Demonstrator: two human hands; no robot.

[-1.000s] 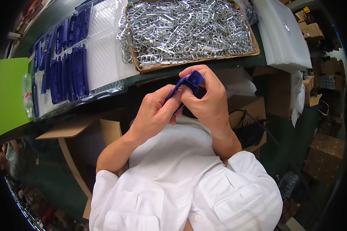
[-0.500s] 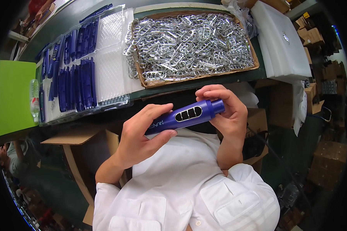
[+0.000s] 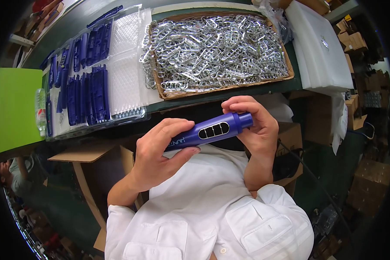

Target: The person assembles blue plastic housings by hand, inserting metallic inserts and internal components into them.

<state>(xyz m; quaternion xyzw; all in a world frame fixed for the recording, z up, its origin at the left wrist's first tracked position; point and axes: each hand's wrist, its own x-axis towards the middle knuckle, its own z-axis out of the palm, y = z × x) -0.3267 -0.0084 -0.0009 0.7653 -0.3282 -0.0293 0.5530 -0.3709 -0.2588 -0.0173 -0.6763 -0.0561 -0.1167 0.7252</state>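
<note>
A blue tubular plastic housing [image 3: 190, 136] lies nearly level in front of my chest, its right end slightly raised. Set into its upper side is a silver oval trim frame [image 3: 214, 130] with several black openings. My left hand [image 3: 160, 149] wraps the wider left part, thumb below and fingers above. At the narrower right end, my right hand [image 3: 258, 125] curls its fingers around the collar; the fingertips behind it are partly hidden. Beyond my hands, a shallow cardboard box [image 3: 225, 86] is heaped with loose shiny silver trim frames [image 3: 216, 50] of similar shape.
Left of the box, a clear plastic tray [image 3: 125, 82] holds several blue half-shells [image 3: 89, 93]. A plastic bottle [image 3: 40, 112] lies beside a green panel [image 3: 17, 108]. White foam sheets [image 3: 318, 47] are stacked at right. Open cartons [image 3: 84, 154] stand below the table edge.
The housing has turned very slightly in my hands, and its trim frame sits a little further right. Both hands keep their hold.
</note>
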